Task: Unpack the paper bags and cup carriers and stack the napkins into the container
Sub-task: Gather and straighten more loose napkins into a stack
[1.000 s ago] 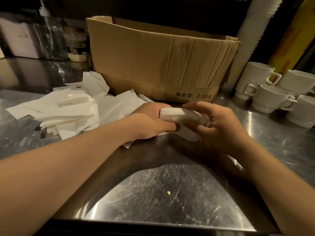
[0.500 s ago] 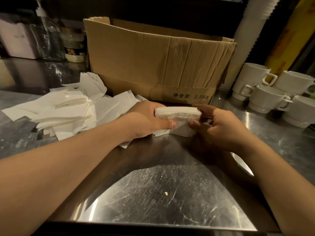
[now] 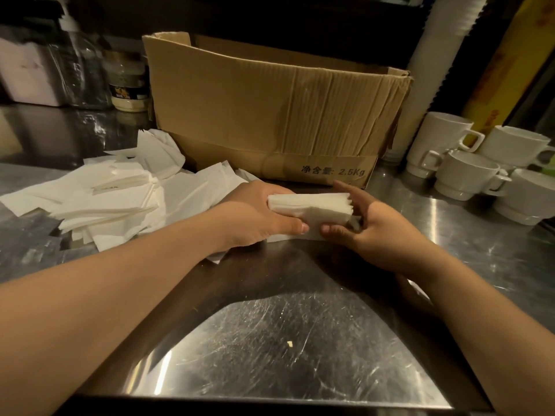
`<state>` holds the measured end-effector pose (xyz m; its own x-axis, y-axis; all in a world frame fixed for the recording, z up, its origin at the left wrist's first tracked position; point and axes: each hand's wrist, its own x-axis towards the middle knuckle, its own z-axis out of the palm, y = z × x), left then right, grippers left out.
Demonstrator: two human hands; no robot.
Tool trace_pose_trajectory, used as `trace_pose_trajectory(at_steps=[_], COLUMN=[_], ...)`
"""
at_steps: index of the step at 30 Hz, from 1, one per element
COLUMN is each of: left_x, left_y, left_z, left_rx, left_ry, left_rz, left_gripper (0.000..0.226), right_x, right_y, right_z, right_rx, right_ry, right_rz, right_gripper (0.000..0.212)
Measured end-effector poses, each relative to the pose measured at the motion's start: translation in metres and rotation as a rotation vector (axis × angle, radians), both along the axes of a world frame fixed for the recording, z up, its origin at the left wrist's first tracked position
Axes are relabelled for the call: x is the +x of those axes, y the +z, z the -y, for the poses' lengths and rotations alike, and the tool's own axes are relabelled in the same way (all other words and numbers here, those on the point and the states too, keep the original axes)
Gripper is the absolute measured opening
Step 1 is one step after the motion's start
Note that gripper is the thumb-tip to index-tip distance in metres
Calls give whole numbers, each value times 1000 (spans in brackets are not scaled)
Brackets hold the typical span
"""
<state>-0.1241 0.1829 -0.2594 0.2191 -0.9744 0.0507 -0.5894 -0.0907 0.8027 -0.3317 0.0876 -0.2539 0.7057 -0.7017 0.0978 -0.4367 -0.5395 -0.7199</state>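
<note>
- Steel counter (image 3: 294, 355) is filling my nearest view, scratched and glaring, with one pale crumb (image 3: 289, 343) lying on it; its front edge is falling into shadow.
- Forearms are running in from both lower corners, cut off by the picture's edge.
- I am seeing the left hand (image 3: 255, 217) gripping the napkin stack (image 3: 312, 207) at its left end, thumb curled under the near edge; its other fingers are hiding behind the paper.
- The right hand (image 3: 378, 232) is cupping the stack's right end, index finger stretching up past the ragged edges and thumb pressing at the lower corner. How the remaining fingers are lying I cannot tell.
- The stack is sitting just above the counter, in front of the cardboard box (image 3: 270, 115).
- Loose napkins (image 3: 120, 196) are sprawling to the left, partly slipping under the left wrist.
- The box is showing me only its outer wall; its inside is hiding from me.
- White cups (image 3: 468, 172) are crowding at the right, the outermost cropped.
- A tall white column of stacked cups (image 3: 435, 55) is rising behind them.
- A pump bottle (image 3: 81, 64) and jar (image 3: 129, 82) are sitting far left, dim and hard to read.
</note>
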Motion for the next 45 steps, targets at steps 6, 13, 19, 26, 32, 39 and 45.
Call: trace_pose_trajectory(at_steps=[6,13,19,26,32,39,45], left_x=[3,2,2,2,1,-1,0], left_y=[-3,-1,0,-3,-3,0,0], left_z=[3,3,1,3,1,3,2], left_rx=[-10,28,42,-15,25,70,14], left_ry=[5,-47,-79,-95,-92,-40,-35], left_rz=[26,41,51,71,81,160,76], left_gripper=[33,32,47,62,64,47,46], right_x=[1,0,1,2,3,6,4], right_y=[-3,-3,-4,-5,-5,-7,-6], right_z=[7,4,5,-1,-1,-1,1], right_rx=[145,166,138,81,118,24,113], right_ry=[-2,81,81,103,87,9,1], right_rz=[234,265,261,243,275,293,271], right_gripper=[19,28,27,35,37,36,45])
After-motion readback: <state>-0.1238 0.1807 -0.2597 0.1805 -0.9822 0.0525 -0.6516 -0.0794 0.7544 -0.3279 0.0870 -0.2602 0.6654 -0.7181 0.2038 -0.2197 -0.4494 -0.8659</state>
